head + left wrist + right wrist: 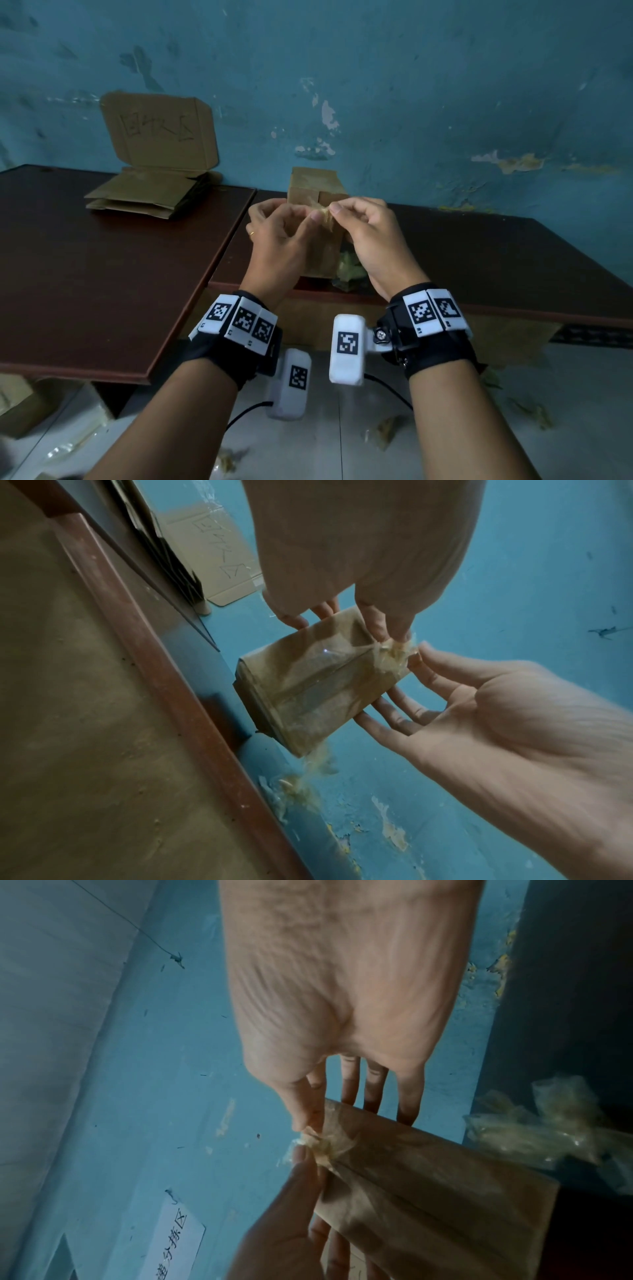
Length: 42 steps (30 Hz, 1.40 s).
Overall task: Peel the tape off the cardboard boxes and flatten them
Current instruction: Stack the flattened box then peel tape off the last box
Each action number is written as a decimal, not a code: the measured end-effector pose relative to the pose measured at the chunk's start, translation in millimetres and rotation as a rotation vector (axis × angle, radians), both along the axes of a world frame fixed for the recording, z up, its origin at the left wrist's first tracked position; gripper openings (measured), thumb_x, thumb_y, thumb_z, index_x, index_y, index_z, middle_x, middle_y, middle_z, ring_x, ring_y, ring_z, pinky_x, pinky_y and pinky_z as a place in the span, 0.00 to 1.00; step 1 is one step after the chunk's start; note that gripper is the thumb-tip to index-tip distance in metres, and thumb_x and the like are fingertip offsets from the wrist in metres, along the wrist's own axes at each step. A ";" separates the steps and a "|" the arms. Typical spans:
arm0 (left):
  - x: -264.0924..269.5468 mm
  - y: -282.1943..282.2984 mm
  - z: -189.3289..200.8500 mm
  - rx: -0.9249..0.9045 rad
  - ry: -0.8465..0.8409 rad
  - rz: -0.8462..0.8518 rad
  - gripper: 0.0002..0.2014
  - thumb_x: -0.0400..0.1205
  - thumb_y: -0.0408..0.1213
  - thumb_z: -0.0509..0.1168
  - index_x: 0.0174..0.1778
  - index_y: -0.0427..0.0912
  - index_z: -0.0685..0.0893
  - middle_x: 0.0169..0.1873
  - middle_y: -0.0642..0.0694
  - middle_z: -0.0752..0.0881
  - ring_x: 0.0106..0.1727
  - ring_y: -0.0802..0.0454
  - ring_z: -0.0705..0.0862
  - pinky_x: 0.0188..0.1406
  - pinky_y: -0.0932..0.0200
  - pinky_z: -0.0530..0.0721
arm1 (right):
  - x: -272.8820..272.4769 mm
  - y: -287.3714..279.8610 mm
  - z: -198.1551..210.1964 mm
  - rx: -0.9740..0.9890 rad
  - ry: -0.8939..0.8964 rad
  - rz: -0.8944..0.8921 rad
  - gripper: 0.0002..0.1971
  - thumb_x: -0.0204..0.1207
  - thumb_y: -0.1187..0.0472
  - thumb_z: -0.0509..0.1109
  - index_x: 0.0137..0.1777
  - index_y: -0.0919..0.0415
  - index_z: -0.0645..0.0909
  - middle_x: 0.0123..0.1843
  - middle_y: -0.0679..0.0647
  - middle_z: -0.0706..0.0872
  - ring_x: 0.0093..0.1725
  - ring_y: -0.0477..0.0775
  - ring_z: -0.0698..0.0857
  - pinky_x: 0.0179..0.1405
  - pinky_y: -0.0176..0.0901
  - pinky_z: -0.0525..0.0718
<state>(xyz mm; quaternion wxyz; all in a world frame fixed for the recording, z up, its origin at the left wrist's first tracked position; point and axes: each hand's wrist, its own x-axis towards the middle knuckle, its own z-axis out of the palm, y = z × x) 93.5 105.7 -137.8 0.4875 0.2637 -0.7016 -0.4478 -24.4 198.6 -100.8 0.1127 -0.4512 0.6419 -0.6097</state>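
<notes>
I hold a small brown cardboard box (310,186) (308,685) (428,1191) upright above the edge of the dark table (479,253). My left hand (281,229) (359,547) (281,1218) grips its left side, with the thumb against a crumpled end of yellowish clear tape (323,215) (394,647) (320,1144) at the box's top seam. My right hand (370,229) (496,710) (342,988) pinches that tape end between thumb and index finger, its other fingers behind the box. Glossy tape still covers the box's faces.
A pile of flattened cardboard (147,195) lies at the back left, below an upright cardboard sign (161,130) on the blue wall. A heap of peeled tape (349,270) (548,1134) sits on the table under the box. Tape scraps (383,431) litter the floor.
</notes>
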 end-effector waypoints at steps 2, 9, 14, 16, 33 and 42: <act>0.9 -2.5 0.7 -0.010 0.009 0.027 0.15 0.82 0.62 0.73 0.47 0.54 0.91 0.68 0.50 0.72 0.77 0.51 0.71 0.77 0.41 0.82 | 1.0 0.8 0.4 -0.017 0.037 0.008 0.07 0.86 0.53 0.76 0.48 0.50 0.94 0.65 0.58 0.81 0.65 0.53 0.87 0.73 0.55 0.86; 2.7 -1.0 6.1 0.053 0.051 0.090 0.17 0.85 0.56 0.74 0.35 0.51 0.85 0.65 0.55 0.74 0.80 0.50 0.72 0.82 0.43 0.75 | 7.5 6.3 5.2 0.026 0.127 0.034 0.15 0.83 0.59 0.79 0.63 0.38 0.93 0.69 0.49 0.79 0.72 0.44 0.83 0.79 0.45 0.81; -0.4 -7.4 1.8 0.083 0.128 0.108 0.24 0.86 0.53 0.74 0.32 0.38 0.82 0.64 0.44 0.81 0.72 0.53 0.80 0.76 0.42 0.81 | 11.2 8.4 7.3 0.101 0.229 0.046 0.26 0.77 0.63 0.84 0.71 0.38 0.89 0.76 0.48 0.73 0.79 0.45 0.76 0.83 0.42 0.76; -4.2 -6.5 -0.1 0.096 0.148 0.076 0.24 0.81 0.60 0.74 0.29 0.47 0.81 0.59 0.36 0.83 0.67 0.40 0.85 0.69 0.33 0.85 | 11.8 4.8 4.5 0.091 0.289 -0.046 0.19 0.78 0.62 0.84 0.66 0.44 0.92 0.74 0.46 0.72 0.74 0.41 0.76 0.80 0.34 0.76; 1.6 7.7 0.7 -0.223 -0.040 0.066 0.19 0.79 0.40 0.82 0.59 0.67 0.88 0.67 0.49 0.71 0.75 0.43 0.75 0.73 0.41 0.85 | 3.1 3.2 1.4 0.100 0.170 -0.073 0.04 0.88 0.54 0.74 0.55 0.52 0.88 0.68 0.48 0.71 0.60 0.27 0.73 0.55 0.07 0.66; -1.5 -2.7 -3.3 -0.278 0.118 0.187 0.05 0.81 0.42 0.81 0.47 0.48 0.93 0.68 0.48 0.73 0.67 0.45 0.80 0.67 0.38 0.87 | 7.6 9.9 7.4 -0.002 0.070 0.107 0.21 0.78 0.65 0.79 0.65 0.39 0.92 0.77 0.49 0.76 0.76 0.38 0.78 0.82 0.42 0.75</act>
